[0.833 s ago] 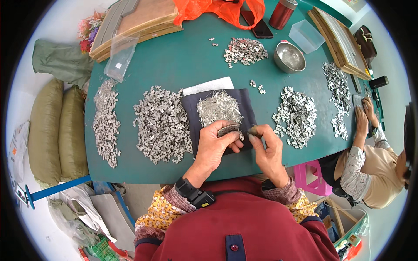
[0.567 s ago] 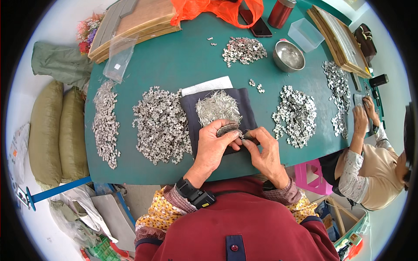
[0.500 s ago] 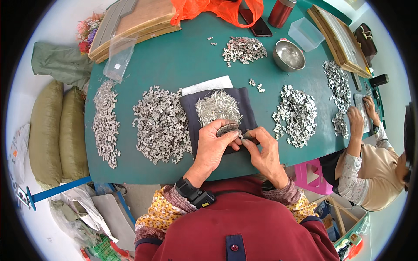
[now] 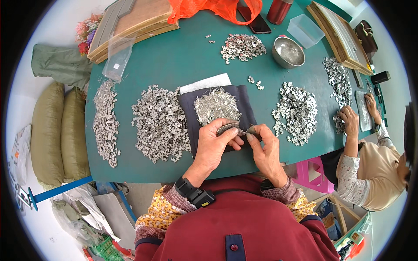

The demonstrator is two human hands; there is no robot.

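My left hand is closed around a dark, ribbed, curved strip of links, its thumb pressing on the strip's near side. Close beside it, my right hand pinches at the strip's free end with thumb and forefinger; the tiny part between those fingertips is too small to make out. Both hands are over the near edge of a dark cloth. On this cloth, just beyond my left hand, lies a heap of thin silvery pins.
Heaps of small metal links lie left of the cloth, with another pile at right. Farther off are a metal bowl, a clear plastic box and an orange bag. At right, another person's hand touches a pile.
My right hand has shifted slightly away from my left, its fingertips higher. The other person's near hand has moved from beside the grey board to a pile of links.
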